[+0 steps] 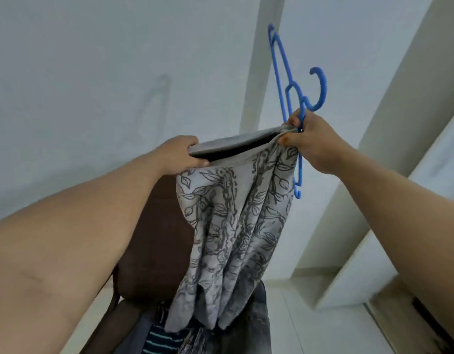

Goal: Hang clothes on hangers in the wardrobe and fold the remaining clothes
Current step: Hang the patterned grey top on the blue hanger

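Our left hand (181, 155): grips the grey leaf-print garment (236, 226) at its left top edge.
Our right hand (306, 139): pinches the garment's right edge together with the blue hanger (287, 88).

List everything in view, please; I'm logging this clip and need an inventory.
Garment: one, grey with dark leaf print, held up at centre by its waistband.
Hanger: one, blue, upper right, beside the garment.
Chair: one, brown, behind the garment.
Clothes pile: several, dark and striped, bottom centre.
Wall: white, behind.
Left hand: grips the waistband's left end.
Right hand: grips the waistband's right end and the hanger.
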